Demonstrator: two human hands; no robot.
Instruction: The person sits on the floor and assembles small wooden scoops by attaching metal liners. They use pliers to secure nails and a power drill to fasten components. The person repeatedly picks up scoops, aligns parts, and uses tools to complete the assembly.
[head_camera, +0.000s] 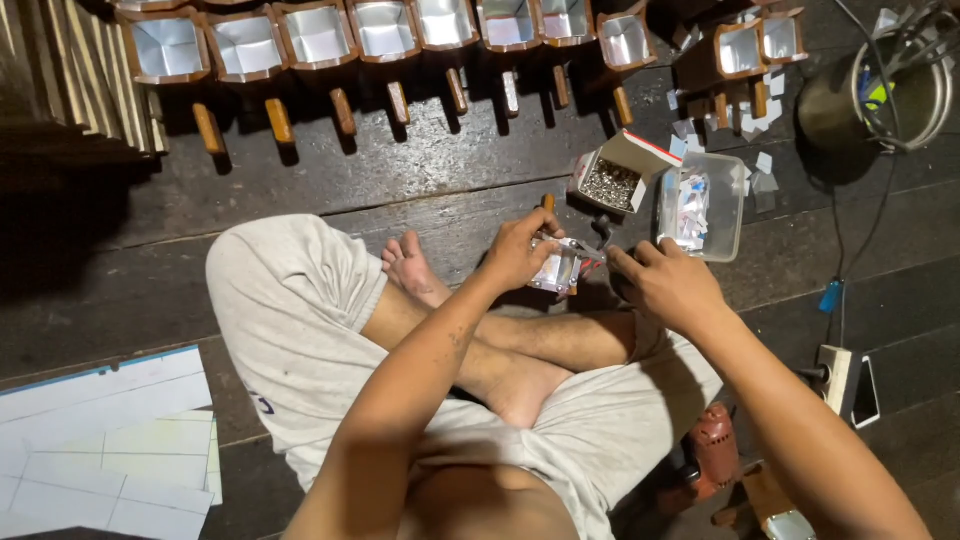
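Observation:
I sit cross-legged on a dark wooden floor. My left hand (517, 252) grips a small metal scoop with a wooden handle (556, 268), held over my feet. My right hand (665, 285) closes on a dark tool (604, 236) pressed against the scoop's side. Just beyond my hands stand an open cardboard box of small metal rivets (610, 183) and a clear plastic tub of paper scraps (700, 205).
A row of finished metal scoops with wooden handles (318, 40) lies along the far floor. A metal pot (875, 95) stands top right with cables. A power strip and phone (848, 380) lie at right, cut metal sheets (105, 450) at lower left, a red power tool (712, 450) by my knee.

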